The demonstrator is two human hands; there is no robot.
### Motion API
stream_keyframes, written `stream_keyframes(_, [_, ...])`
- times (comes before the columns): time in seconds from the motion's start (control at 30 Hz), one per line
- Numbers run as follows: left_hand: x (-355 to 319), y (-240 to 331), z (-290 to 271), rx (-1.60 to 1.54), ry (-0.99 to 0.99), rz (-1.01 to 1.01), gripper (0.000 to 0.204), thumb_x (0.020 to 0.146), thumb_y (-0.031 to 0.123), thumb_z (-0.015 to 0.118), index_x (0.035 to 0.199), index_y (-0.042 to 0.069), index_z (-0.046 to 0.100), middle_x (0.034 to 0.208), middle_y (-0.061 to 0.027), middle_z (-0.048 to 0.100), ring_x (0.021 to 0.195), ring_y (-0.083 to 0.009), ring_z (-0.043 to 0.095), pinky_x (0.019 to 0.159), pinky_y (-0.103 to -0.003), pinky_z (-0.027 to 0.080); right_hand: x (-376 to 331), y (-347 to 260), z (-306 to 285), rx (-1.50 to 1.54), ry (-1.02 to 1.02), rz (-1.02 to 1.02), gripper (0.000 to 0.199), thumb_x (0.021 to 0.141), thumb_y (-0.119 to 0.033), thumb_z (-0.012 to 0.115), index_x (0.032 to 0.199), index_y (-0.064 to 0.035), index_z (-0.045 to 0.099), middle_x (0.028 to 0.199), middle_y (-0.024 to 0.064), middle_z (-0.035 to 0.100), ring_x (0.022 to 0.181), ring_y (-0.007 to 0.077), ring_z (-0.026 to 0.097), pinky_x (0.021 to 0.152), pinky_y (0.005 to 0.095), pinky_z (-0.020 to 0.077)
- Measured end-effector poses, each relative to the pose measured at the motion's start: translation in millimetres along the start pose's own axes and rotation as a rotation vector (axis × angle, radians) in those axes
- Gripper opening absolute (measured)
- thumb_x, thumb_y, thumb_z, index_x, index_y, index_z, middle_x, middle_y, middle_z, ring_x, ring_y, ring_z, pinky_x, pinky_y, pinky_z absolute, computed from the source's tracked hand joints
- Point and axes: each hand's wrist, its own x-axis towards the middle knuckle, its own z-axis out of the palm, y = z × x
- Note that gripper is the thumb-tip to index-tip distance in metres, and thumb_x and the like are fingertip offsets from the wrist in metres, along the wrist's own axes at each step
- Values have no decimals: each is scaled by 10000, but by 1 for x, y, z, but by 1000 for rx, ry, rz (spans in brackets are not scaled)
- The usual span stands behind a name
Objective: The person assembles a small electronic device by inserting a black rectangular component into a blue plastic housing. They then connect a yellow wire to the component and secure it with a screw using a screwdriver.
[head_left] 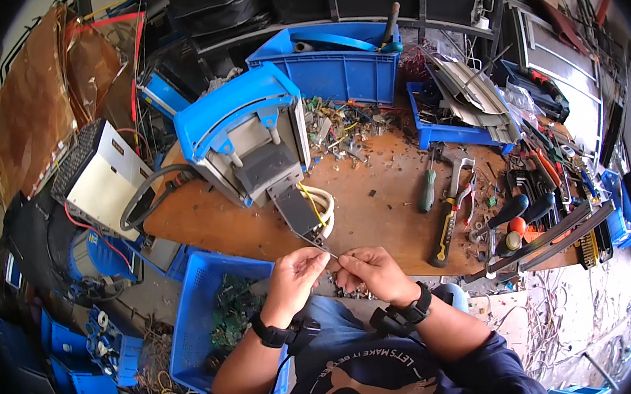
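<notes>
1. At the near edge of the worn wooden workbench (376,191), the left hand (293,279) and right hand (372,271) pinch a thin metal strip (320,248).
2. The blue plastic crate near left (191,323) holds green circuit boards (231,308); the far blue plastic crate (334,70) holds a blue curved part.
3. The strip's near end is hidden between the fingertips.
4. Its long axis runs from far left to near right.

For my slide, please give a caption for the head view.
Both hands pinch a thin wire over a cluttered workbench.
</notes>
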Motion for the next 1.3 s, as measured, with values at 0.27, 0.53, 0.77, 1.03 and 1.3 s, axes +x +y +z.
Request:
stream_keyframes(0.27, [-9,-1,6,-142,-56,26,241,975,190,556,926,0,698,656,24,560,610,-49,485,564,-205,389,-10,14,-6,17,-184,50,322,981,-272,555,1079,20,650,835,56,660,698,99,602,662,237,509])
stream_keyframes(0.53, [-49,-34,-42,79,86,15,261,946,189,599,843,-27,703,639,-5,607,578,-64,519,543,-214,411,-27,17,-34,-124,-148,78,299,926,-180,637,1141,27,638,872,20,648,730,76,572,668,229,487])
stream_keyframes(0.77, [-102,-84,-77,199,328,-245,278,925,206,629,794,-28,702,647,-41,649,563,-74,570,524,-227,443,-78,35,-65,-167,-105,129,245,917,-125,638,1098,40,651,890,39,646,742,91,577,673,235,486])
stream_keyframes(1.03, [-75,-71,-61,384,263,-183,239,913,180,618,845,-30,710,700,-92,689,594,-118,614,568,-270,487,-92,35,-82,-250,-96,142,268,911,-139,658,1114,35,640,949,52,663,752,80,588,687,233,497])
stream_keyframes(1.3, [-24,-62,-40,500,-223,-315,179,875,165,670,898,-3,727,802,-108,719,706,-140,672,656,-279,515,-91,16,-92,-351,-103,186,250,887,-80,677,1103,38,636,1000,94,661,893,128,632,760,262,521])
